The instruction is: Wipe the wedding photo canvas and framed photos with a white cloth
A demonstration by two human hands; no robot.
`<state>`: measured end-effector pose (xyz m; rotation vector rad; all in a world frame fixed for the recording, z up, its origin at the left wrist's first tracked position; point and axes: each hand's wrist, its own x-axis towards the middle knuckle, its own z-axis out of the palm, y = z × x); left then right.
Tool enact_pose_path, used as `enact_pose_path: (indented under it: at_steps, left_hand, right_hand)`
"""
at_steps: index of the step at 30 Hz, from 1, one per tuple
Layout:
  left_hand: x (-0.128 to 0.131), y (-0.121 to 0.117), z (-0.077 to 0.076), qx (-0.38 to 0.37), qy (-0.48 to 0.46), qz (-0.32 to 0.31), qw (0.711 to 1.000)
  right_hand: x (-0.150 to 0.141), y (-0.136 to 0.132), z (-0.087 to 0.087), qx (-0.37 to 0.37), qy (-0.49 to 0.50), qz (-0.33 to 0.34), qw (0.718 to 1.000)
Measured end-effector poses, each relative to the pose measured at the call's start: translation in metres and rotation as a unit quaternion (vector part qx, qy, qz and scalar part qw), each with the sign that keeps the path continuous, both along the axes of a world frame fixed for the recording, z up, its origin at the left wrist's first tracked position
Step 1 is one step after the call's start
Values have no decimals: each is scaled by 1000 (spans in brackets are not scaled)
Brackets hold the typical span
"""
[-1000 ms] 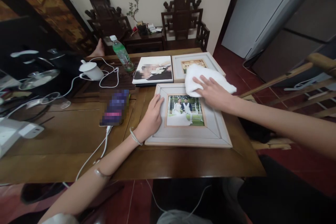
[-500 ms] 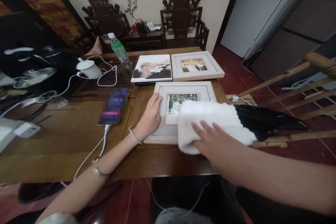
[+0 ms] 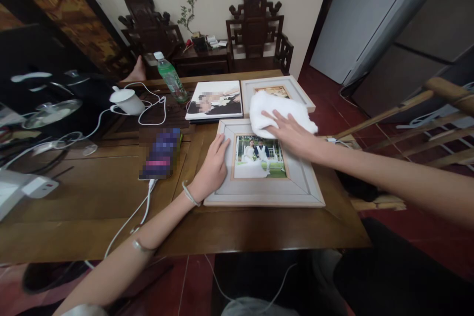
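Note:
A picture frame (image 3: 264,192) with pale borders lies flat near the table's front edge, holding a photo of two people seated outdoors. My left hand (image 3: 215,164) grips its left side, thumb and fingers along the border. Folded white towel (image 3: 281,108) sits under my right hand (image 3: 287,126), whose fingers press on it at the frame's far edge. The towel also covers part of a second picture frame (image 3: 301,91) behind. Beside that one lies a photo album (image 3: 218,96) with a picture on its cover.
To the left are a phone (image 3: 161,153) on a charging cable, a white lidded cup (image 3: 128,101), a green-labelled bottle (image 3: 171,77) and a white power strip (image 3: 39,185). Bamboo rails (image 3: 392,108) stand at the right. A bare foot (image 3: 136,70) shows beyond the table.
My right hand has slid the towel away from me, from the frame's right front to its far edge, uncovering the photo. My left hand stays on the frame's left side.

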<state>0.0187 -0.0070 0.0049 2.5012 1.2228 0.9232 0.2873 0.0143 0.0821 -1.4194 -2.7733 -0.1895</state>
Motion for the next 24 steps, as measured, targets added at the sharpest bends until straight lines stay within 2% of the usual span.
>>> enact_pose_path:
  at_steps: [2,5,9,11,14,17,20,24]
  left_hand:
    - [-1,0,0,1,2,0,1000]
    - [-1,0,0,3,1,0,1000]
    - [0,0,0,4,-1,2,1000]
    - [0,0,0,4,-2,3,1000]
    - [1,-1,0,4,-7,4,1000]
    - [1,0,0,2,-3,6,1000]
    - [0,1,-1,-3,0,10,1000]
    - [0,1,-2,2,-2,3,1000]
  right_hand:
    - [0,14,1,30,-14,6,999]
    - [-6,10,-5,6,-49,4,999]
    - [-17,-35,-8,-64,-47,7,997]
    - [-24,-65,-3,-102,-33,20,994]
    - [-36,-105,7,-195,-33,40,979]
    - [-46,-125,8,-254,-16,73,964]
    - [-47,-120,-2,-243,8,102,965]
    - [-31,-78,-15,-147,12,91,985]
